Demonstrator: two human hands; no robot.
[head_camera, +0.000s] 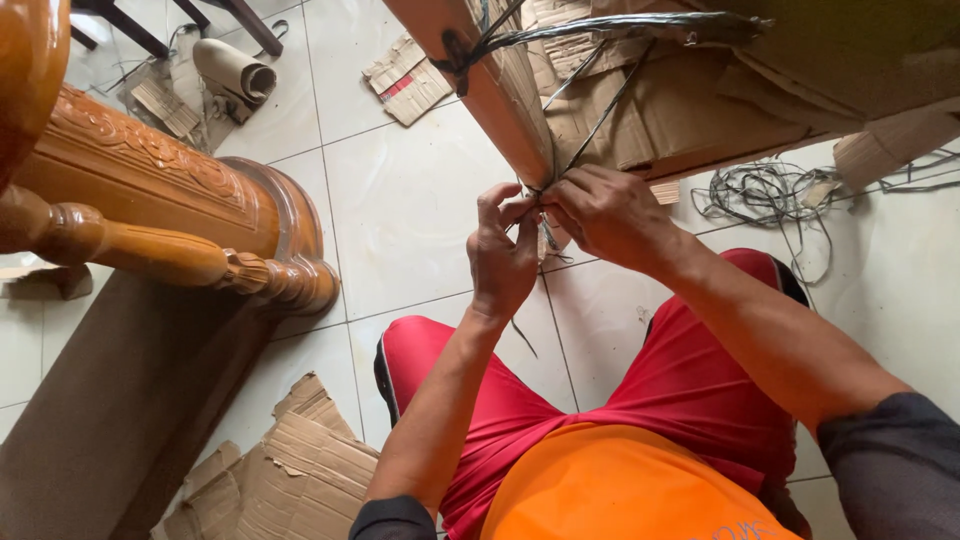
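A cardboard-wrapped wooden piece (490, 80) slants down from the top of the head view, bound with dark plastic string (590, 110). My left hand (503, 250) and my right hand (605, 215) meet at its lower end, fingers pinching the string where several strands come together. Both hands grip the string close to each other. I wear red shorts and an orange top.
Carved wooden furniture (170, 190) stands at left. Torn cardboard (290, 470) lies on the tiled floor at lower left, more pieces (405, 80) at the top. A tangle of loose string (770, 195) lies at right, under wrapped cardboard (800, 70). A paper roll (235, 68) sits top left.
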